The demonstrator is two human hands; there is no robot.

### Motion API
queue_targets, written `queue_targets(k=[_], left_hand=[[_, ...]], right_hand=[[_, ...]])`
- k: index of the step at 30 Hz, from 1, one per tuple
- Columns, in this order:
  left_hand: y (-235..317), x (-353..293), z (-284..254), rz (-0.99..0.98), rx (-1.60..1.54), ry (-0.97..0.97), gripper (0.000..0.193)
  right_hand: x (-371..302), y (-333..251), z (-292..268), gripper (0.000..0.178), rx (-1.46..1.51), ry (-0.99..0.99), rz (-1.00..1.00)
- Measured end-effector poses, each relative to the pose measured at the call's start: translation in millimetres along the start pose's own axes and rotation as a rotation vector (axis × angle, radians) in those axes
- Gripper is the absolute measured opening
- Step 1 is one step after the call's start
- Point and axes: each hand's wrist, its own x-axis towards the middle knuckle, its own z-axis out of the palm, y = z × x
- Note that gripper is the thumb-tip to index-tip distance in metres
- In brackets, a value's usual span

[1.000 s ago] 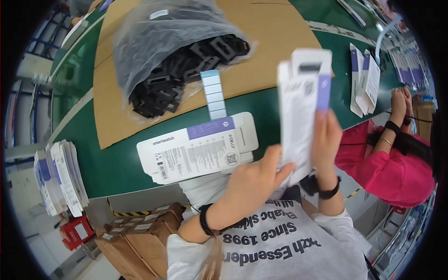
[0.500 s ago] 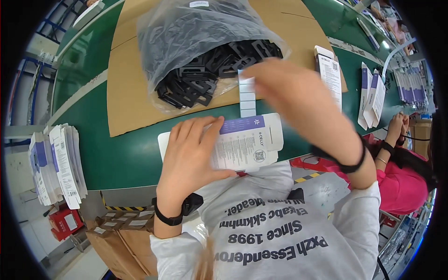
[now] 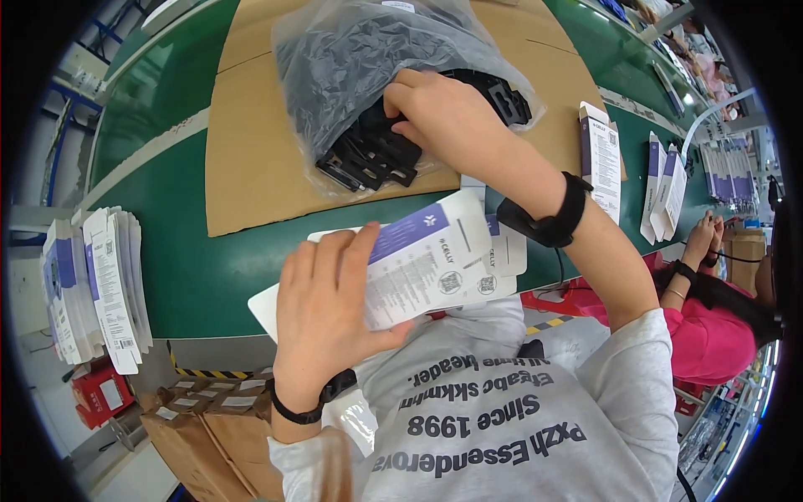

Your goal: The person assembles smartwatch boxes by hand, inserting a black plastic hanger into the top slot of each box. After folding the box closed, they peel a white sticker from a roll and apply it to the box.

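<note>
My left hand (image 3: 326,309) is closed on a flat white-and-purple carton (image 3: 418,259), fingers across its top and thumb at its near edge. That carton is tilted, its right end higher, and covers most of a second similar carton (image 3: 508,251). At the mouth of a clear plastic bag (image 3: 351,54), my right hand (image 3: 443,105) has its fingers bent together among black plastic parts (image 3: 368,155). Whatever lies between those fingertips is hidden. Beside my right forearm, only a bit of a pale label strip (image 3: 473,182) shows.
Brown cardboard (image 3: 251,167) lies under the bag on the green table (image 3: 192,284). Cartons stand stacked at the left (image 3: 113,284); another carton (image 3: 600,163) stands at the right. Brown boxes (image 3: 226,427) sit below the table edge. A co-worker in pink (image 3: 711,335) is at the right.
My right hand has moved left from the label strip to the black parts in the bag. The carton in my left hand has tilted, uncovering another carton beneath it.
</note>
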Motion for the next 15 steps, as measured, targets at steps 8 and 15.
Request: queue_targets(k=[8, 15], left_hand=[[11.2, -19.9, 1.8, -0.045, 0.030, 0.297, 0.086], [37.1, -13.5, 3.3, -0.069, -0.244, 0.316, 0.070]], right_hand=[[-69.5, -64.6, -94.0, 0.023, 0.598, 0.118, 0.305], [-115.3, -69.6, -116.0, 0.022, 1.047, -0.010, 0.649]])
